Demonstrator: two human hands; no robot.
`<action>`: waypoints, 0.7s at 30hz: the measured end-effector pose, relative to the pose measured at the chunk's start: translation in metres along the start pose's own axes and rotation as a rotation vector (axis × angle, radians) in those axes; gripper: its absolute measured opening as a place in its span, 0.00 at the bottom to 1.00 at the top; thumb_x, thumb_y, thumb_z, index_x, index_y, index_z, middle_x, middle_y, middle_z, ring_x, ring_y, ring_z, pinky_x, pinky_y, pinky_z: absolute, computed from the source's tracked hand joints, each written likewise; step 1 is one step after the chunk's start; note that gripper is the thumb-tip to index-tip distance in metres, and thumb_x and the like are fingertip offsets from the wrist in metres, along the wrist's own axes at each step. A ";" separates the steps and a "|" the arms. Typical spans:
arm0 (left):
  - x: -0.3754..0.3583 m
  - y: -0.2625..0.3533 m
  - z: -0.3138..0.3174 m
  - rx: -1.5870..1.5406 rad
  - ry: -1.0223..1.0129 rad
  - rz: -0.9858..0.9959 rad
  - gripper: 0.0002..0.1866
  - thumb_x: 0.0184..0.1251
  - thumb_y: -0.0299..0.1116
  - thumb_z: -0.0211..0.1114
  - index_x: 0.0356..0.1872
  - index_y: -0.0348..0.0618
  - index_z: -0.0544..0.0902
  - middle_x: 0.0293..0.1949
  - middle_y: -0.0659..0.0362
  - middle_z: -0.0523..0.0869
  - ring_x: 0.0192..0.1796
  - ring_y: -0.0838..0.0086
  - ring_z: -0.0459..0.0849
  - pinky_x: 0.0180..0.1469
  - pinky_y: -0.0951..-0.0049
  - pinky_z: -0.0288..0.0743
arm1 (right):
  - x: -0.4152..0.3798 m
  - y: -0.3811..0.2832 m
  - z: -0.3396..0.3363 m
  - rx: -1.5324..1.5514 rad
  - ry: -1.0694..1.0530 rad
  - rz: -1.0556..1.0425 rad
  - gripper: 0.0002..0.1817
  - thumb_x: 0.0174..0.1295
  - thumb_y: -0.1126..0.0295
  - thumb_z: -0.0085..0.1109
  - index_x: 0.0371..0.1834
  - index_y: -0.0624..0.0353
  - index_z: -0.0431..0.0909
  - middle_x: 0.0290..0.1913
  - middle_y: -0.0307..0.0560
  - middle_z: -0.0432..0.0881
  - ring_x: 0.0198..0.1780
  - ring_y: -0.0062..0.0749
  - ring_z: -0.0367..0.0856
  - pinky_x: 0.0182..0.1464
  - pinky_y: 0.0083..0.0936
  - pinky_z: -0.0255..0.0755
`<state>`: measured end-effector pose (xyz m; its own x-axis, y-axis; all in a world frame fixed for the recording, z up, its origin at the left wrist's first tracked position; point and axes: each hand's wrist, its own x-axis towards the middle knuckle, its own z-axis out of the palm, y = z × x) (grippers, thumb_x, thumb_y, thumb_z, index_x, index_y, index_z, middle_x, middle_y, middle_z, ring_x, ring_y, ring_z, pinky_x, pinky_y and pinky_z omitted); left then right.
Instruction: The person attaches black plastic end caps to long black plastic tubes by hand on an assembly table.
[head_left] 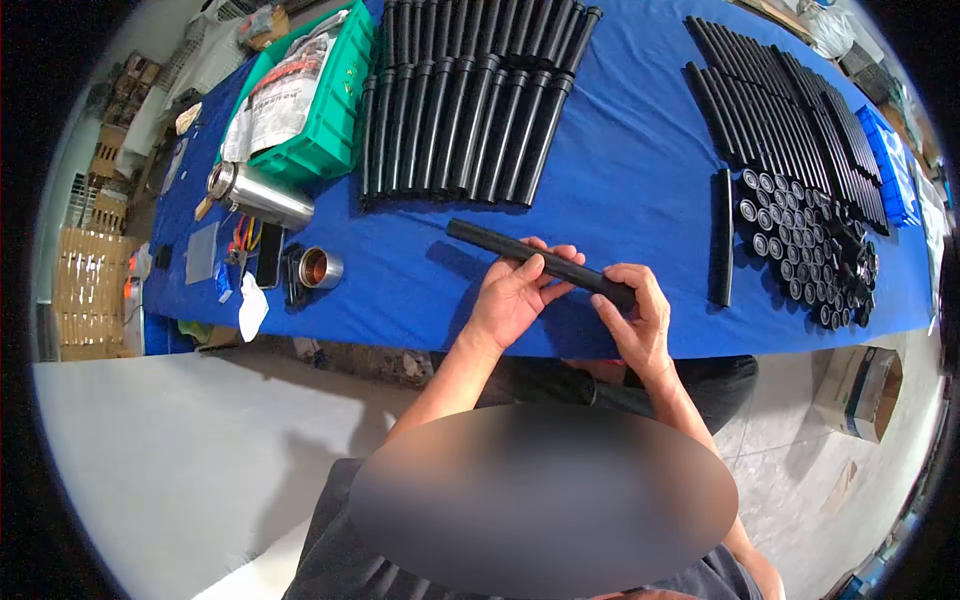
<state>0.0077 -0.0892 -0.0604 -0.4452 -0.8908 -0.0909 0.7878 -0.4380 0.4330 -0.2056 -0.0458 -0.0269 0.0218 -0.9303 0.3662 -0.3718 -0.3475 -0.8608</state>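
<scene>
A black tube point(495, 241) lies slantwise across my two hands, just above the front edge of the blue cloth. Around its middle, my left hand point(515, 298) supports it from below with the thumb on top. At the tube's right end, my right hand point(638, 315) has thumb and fingers closed on it; whether a cap sits under those fingers is hidden. Beyond my hands lie rows of black tubes with collared ends point(455, 130). To the right are plain black tubes point(770, 120), one separate tube point(724, 235) and many round black caps point(790, 235).
At the left stand a green crate point(320, 130) with newspaper, a steel flask point(262, 195) lying down and a metal cup point(320, 268). A phone point(269, 255), scissors and white tissue point(253, 307) are nearby. A blue bin point(888, 165) is at the far right; a cardboard box point(862, 390) stands on the floor.
</scene>
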 end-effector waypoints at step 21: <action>0.001 0.001 0.003 0.029 -0.014 -0.056 0.14 0.77 0.27 0.65 0.59 0.43 0.78 0.62 0.40 0.84 0.69 0.45 0.81 0.71 0.45 0.78 | 0.001 -0.022 -0.004 -0.121 -0.076 -0.087 0.21 0.60 0.74 0.75 0.55 0.63 0.79 0.47 0.59 0.84 0.48 0.56 0.86 0.49 0.40 0.81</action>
<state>0.0065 -0.0896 -0.0571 -0.4941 -0.8632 -0.1033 0.7490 -0.4830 0.4536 -0.2012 -0.0387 -0.0066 0.1272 -0.9053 0.4053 -0.4740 -0.4144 -0.7769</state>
